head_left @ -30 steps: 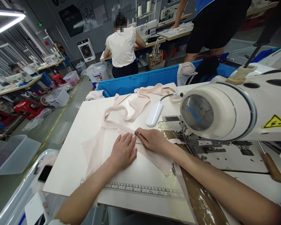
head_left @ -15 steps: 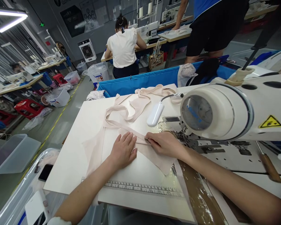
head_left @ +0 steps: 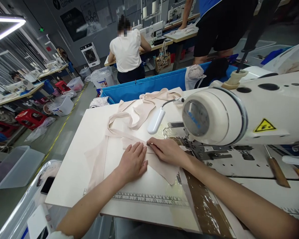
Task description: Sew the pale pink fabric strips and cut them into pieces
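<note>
Pale pink fabric (head_left: 164,168) lies on the white sewing table (head_left: 74,159), with a long narrow strip (head_left: 119,116) looping away behind it. My left hand (head_left: 132,162) rests on the fabric, palm down with its fingers stretched. Just right of it, my right hand (head_left: 165,150) pinches something at the strip's edge; thumb and forefinger are closed, and what lies between them is too small to make out. The sewing machine (head_left: 214,114) stands to the right of my hands, and its small white lamp (head_left: 156,121) hangs just beyond them.
A printed ruler (head_left: 149,198) runs along the table's front. A wooden-handled tool (head_left: 279,172) lies at the right. Behind the table is a blue fabric bin (head_left: 144,85). Two people are beyond it, one seated (head_left: 126,51), one standing (head_left: 216,30). Clear tubs (head_left: 17,166) stand at the left.
The view has shifted slightly, moving the machine left in the picture. My right hand has come a little nearer my left, which still lies flat on the fabric.
</note>
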A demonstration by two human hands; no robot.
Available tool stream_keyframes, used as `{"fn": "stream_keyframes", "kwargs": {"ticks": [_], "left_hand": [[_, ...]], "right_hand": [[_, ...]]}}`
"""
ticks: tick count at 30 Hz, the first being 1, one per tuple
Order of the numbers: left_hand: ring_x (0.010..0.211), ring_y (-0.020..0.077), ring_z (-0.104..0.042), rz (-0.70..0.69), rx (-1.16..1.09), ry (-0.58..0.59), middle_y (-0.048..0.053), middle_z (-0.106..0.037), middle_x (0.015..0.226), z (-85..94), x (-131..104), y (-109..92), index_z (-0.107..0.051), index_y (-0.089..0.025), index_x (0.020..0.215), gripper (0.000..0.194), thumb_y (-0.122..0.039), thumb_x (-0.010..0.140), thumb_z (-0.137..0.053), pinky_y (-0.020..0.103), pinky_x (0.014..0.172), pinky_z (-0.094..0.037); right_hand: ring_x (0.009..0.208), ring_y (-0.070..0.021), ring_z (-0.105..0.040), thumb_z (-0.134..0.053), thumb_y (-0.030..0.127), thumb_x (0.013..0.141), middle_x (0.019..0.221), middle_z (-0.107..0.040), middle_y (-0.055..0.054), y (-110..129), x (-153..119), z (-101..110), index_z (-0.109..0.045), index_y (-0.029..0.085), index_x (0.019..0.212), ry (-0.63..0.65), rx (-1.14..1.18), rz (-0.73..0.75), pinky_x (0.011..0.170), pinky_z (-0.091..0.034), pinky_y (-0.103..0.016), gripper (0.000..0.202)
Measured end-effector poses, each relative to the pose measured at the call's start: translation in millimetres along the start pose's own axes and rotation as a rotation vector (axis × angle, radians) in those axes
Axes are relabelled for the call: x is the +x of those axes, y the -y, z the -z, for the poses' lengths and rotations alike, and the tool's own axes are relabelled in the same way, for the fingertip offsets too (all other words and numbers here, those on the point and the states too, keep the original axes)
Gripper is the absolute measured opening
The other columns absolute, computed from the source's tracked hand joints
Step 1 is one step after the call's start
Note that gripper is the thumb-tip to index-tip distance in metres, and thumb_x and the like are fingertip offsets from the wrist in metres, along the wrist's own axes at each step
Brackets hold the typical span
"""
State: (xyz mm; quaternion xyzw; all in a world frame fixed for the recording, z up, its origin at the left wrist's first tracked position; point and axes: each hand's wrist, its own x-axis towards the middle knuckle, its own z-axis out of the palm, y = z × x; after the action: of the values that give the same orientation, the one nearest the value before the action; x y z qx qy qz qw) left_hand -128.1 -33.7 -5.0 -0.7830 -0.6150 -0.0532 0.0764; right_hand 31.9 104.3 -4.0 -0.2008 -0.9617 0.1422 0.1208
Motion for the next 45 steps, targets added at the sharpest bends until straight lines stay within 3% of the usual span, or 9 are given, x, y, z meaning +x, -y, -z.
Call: {"fn": "stream_keyframes", "kwargs": {"ticks": [15, 25, 29, 33, 37, 45], "left_hand": [[0.132, 0.0312, -0.05, 0.01, -0.025, -0.03, 0.018, -0.056, 0.139, -2.2, -2, 0, -0.052, -0.01, 0.135, 0.047, -0.032, 0.096, -0.04, 0.048, 0.104, -0.046], [0.135, 0.0298, -0.047, -0.018, -0.062, 0.051, 0.013, -0.053, 0.143, 7.4, 7, 13, -0.053, -0.014, 0.133, 0.041, -0.03, 0.099, -0.037, 0.05, 0.106, -0.044], [0.125, 0.0281, -0.054, 0.005, -0.101, 0.018, 0.015, -0.059, 0.134, 11.7, 17, -3, -0.055, -0.012, 0.129, 0.039, -0.03, 0.099, -0.038, 0.046, 0.106, -0.044], [0.126, 0.0289, -0.054, -0.003, -0.098, -0.025, 0.016, -0.059, 0.134, 3.9, 16, -21, -0.054, -0.01, 0.131, 0.04, -0.029, 0.098, -0.04, 0.047, 0.106, -0.045], [0.13, 0.03, -0.051, -0.033, -0.078, -0.042, 0.015, -0.057, 0.139, -2.2, 11, -21, -0.052, -0.008, 0.135, 0.043, -0.028, 0.099, -0.038, 0.049, 0.105, -0.046], [0.131, 0.0296, -0.051, -0.027, -0.096, -0.046, 0.015, -0.057, 0.138, -1.0, 12, -19, -0.053, -0.01, 0.134, 0.043, -0.027, 0.098, -0.038, 0.048, 0.105, -0.047]], "right_hand": [[0.068, -0.0185, -0.064, -0.036, 0.021, 0.098, 0.082, -0.072, -0.006, -1, -1, 1, -0.057, 0.019, 0.09, 0.065, -0.071, 0.07, 0.055, -0.026, -0.028, 0.022], [0.054, -0.0174, -0.059, -0.033, 0.023, 0.097, 0.066, -0.066, -0.004, -12, -22, 13, -0.057, 0.018, 0.088, 0.017, -0.04, 0.078, 0.052, -0.032, -0.025, 0.027], [0.054, -0.0175, -0.06, -0.033, 0.023, 0.098, 0.065, -0.066, -0.004, -10, -22, 9, -0.058, 0.017, 0.091, -0.015, -0.009, 0.063, 0.051, -0.034, -0.025, 0.027], [0.06, -0.0164, -0.065, -0.032, 0.024, 0.1, 0.071, -0.069, -0.004, -12, -23, 8, -0.059, 0.016, 0.097, -0.049, 0.052, 0.048, 0.054, -0.04, -0.023, 0.029], [0.066, -0.0168, -0.066, -0.032, 0.024, 0.101, 0.077, -0.071, -0.004, -14, -23, 10, -0.06, 0.018, 0.098, -0.082, 0.085, 0.039, 0.06, -0.043, -0.025, 0.029], [0.065, -0.0177, -0.065, -0.037, 0.022, 0.098, 0.079, -0.072, -0.005, -11, -21, 9, -0.064, 0.017, 0.097, -0.054, 0.048, 0.059, 0.056, -0.037, -0.025, 0.027]]}}
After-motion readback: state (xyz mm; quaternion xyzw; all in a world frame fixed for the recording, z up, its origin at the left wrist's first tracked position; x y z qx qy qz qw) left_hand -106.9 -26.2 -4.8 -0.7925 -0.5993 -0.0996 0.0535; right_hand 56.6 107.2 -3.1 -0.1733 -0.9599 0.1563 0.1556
